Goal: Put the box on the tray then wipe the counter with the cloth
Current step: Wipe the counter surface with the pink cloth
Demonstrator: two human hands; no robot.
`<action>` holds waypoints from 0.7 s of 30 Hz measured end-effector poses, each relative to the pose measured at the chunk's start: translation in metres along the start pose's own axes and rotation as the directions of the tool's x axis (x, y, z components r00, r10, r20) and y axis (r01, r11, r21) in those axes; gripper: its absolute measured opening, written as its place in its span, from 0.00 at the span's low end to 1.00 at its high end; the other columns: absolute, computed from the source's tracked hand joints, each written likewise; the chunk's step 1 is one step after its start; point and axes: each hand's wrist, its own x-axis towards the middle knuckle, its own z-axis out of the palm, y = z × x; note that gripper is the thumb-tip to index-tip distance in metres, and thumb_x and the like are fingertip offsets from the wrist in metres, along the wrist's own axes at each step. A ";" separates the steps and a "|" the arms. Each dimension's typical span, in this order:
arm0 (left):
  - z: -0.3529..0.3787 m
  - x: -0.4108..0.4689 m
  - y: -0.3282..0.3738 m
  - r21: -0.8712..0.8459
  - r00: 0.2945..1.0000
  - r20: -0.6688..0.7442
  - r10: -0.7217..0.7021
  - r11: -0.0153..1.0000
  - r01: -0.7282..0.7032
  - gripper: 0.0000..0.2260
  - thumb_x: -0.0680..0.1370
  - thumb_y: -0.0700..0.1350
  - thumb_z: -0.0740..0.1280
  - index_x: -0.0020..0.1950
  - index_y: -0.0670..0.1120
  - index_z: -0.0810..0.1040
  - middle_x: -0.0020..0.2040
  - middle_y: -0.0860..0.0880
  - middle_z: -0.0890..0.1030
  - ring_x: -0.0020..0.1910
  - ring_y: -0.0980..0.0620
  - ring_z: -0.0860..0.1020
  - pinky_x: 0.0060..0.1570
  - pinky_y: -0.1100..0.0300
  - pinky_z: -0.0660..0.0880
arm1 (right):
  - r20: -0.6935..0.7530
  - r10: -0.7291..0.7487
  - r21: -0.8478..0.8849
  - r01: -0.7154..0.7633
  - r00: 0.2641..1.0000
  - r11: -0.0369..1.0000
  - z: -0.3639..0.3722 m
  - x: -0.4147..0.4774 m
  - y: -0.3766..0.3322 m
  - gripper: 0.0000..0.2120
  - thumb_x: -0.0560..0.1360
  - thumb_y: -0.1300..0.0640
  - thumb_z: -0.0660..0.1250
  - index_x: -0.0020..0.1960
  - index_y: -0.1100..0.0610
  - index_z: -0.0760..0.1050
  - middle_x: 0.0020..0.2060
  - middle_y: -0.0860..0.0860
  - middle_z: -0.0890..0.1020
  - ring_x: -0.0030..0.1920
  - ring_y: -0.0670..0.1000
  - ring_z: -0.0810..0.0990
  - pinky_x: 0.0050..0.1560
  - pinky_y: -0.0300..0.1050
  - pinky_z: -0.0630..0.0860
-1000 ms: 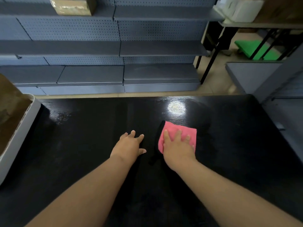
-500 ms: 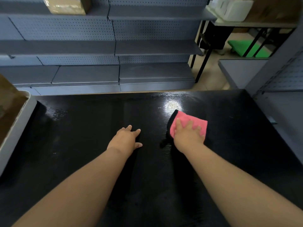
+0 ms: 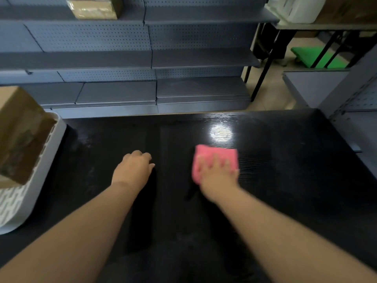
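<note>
Cloth (image 3: pixel 216 158) x1 pinned flat under blurry R hand (image 3: pixel 219 172), prob. no grip; L hand (image 3: pixel 133 170) curled, empty.

Shop, grey pegboard shelving (image 3: pixel 126 58), black counter (image 3: pixel 285 170)

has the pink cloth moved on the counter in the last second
Yes. The pink cloth under the right hand slid away from the person, toward the bright glare spot on the counter, ending just short of it.

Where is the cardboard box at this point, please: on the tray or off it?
On it: the cardboard box sits inside the white tray at the counter's left end.
</note>
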 end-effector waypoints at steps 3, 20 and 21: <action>-0.001 -0.009 -0.030 0.024 1.000 0.007 -0.021 0.999 0.021 0.15 0.80 0.50 0.60 0.63 0.45 0.74 0.60 0.43 0.75 0.58 0.42 0.74 0.56 0.49 0.75 | 0.041 0.295 0.130 -0.298 0.955 0.946 -0.025 0.026 0.013 0.31 0.81 0.53 0.52 0.77 0.43 0.39 0.77 0.55 0.39 0.75 0.67 0.41 0.72 0.69 0.46; -0.030 -0.022 -0.112 -0.038 0.998 -0.044 0.048 0.998 -0.050 0.16 0.82 0.49 0.58 0.67 0.46 0.73 0.63 0.45 0.74 0.60 0.45 0.75 0.58 0.54 0.73 | -0.025 0.015 -0.055 -0.016 1.000 0.998 0.013 0.011 -0.090 0.30 0.80 0.56 0.52 0.79 0.50 0.45 0.78 0.58 0.44 0.77 0.62 0.46 0.74 0.63 0.46; -0.030 -0.025 -0.115 -0.035 0.998 -0.034 0.059 0.998 -0.061 0.16 0.82 0.49 0.57 0.67 0.46 0.72 0.64 0.45 0.74 0.61 0.46 0.74 0.59 0.54 0.73 | -0.010 0.155 0.020 -0.155 0.988 0.988 0.003 0.019 -0.068 0.30 0.80 0.54 0.51 0.79 0.49 0.44 0.78 0.58 0.44 0.77 0.63 0.46 0.74 0.63 0.48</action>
